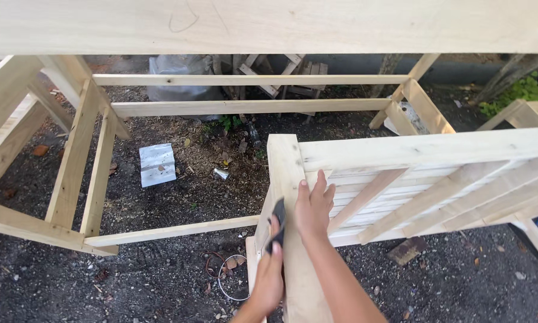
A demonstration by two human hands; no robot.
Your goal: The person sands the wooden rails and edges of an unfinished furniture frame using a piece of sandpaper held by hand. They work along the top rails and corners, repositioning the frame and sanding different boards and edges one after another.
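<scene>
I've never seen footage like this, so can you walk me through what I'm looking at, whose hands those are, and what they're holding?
This is one picture from a camera worn on a person's head, looking down at their own two bare hands, with no machine involved. The right hand lies flat on the upright post of a pale slatted wooden panel. The left hand presses a small dark piece, perhaps sandpaper, against that post's edge. Behind stands a larger open wooden frame, with a wide plank across the top. Below is dark gravel ground, where a sheet of paper, a small metal can and a wire ring lie.
</scene>
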